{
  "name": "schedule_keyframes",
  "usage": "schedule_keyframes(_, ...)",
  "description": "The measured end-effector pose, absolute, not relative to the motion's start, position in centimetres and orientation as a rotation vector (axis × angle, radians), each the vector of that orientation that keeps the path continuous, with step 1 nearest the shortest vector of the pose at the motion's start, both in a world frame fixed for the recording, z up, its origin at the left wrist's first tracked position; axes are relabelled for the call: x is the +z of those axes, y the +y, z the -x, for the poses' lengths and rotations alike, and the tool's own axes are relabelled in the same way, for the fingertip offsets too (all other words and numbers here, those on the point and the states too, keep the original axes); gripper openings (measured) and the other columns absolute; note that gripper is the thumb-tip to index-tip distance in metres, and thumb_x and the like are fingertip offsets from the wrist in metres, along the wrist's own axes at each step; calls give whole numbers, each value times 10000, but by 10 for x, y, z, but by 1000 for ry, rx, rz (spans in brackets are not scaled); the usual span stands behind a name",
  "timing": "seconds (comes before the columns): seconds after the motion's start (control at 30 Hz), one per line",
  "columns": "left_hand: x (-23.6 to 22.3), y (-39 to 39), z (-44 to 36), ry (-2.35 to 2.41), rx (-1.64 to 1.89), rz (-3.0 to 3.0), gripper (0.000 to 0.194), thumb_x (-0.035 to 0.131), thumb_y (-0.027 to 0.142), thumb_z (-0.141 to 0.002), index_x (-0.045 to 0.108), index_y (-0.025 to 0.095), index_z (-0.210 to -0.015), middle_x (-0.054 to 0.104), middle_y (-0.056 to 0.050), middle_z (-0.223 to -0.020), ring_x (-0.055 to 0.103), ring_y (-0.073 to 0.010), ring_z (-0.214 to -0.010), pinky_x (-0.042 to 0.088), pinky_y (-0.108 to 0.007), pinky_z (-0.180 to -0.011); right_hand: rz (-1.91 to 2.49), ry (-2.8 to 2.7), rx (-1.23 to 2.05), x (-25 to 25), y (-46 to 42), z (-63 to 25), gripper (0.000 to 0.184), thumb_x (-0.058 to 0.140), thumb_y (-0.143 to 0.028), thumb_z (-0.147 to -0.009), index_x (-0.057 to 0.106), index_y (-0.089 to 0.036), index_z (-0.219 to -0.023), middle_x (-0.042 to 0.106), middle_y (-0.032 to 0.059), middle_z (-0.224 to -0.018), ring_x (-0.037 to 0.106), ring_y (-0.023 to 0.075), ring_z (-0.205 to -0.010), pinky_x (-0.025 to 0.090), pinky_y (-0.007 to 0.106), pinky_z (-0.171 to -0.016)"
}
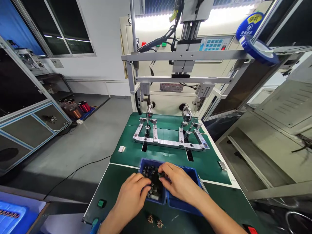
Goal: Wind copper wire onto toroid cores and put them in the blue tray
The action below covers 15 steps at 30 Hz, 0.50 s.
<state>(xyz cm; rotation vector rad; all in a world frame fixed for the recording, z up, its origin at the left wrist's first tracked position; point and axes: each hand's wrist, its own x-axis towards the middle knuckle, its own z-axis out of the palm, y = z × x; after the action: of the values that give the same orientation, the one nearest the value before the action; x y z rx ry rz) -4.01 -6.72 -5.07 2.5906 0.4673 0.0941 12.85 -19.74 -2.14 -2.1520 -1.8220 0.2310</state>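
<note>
A blue plastic bin [185,205] sits on the green mat near the front edge; its left compartment holds several small dark rotor cores [153,182]. My left hand [133,195] reaches into that compartment with fingers curled around a small dark part. My right hand [177,183] lies over the bin's middle, fingers bent down onto the cores; what it holds is hidden. Two copper-wound rotors [154,221] lie on the mat just in front of the bin.
A metal winding fixture [170,141] with two spindles stands behind the bin, under the machine's gantry [185,55]. A green button [101,203] and a red button [252,230] sit at the front corners. Copper wire spools [79,109] stand on the floor at left.
</note>
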Motion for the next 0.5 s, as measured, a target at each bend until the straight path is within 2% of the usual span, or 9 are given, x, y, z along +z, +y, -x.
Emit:
schedule_keyframes(0.1,-51,-67,3,416,-18,-2764,324,464,85,-873,713,196,-1048,650,-90,-976,553,-273,-936,445,-428,-853,1955,-1665,115,-23,-219,-123,281,659,-121,-827,579,-155,-1094,670,80,-981,647,172,-821,565,285,-729)
schedule_keyframes(0.2,-56,-68,-17,339,-79,-2816,300,518,83,-814,729,166,-1010,651,-123,-951,543,-300,-934,434,-455,-842,1877,-1631,47,-23,-232,-121,269,707,-166,-804,626,-166,-1060,678,80,-959,661,202,-878,581,311,-773)
schedule_keyframes(0.33,-59,-67,-19,306,-129,-2841,311,471,54,-800,697,106,-1007,646,-160,-987,549,-331,-965,425,-503,-870,1876,-1606,38,-20,-241,-120,255,717,-198,-799,651,-162,-1042,677,79,-931,659,203,-852,583,316,-779)
schedule_keyframes(0.4,-59,-66,-15,300,-127,-2843,319,424,48,-819,659,103,-1027,636,-162,-1038,556,-323,-982,428,-502,-889,1873,-1596,43,-22,-243,-121,248,716,-198,-800,656,-163,-1038,674,77,-921,654,198,-837,578,308,-759)
schedule_keyframes(0.5,-60,-63,-6,339,3,-2572,287,360,110,-893,569,161,-1082,615,-131,-1131,573,-264,-1037,442,-429,-925,1896,-1571,33,-22,-239,-136,239,713,-188,-801,671,-178,-1036,676,69,-920,646,188,-837,560,292,-735)
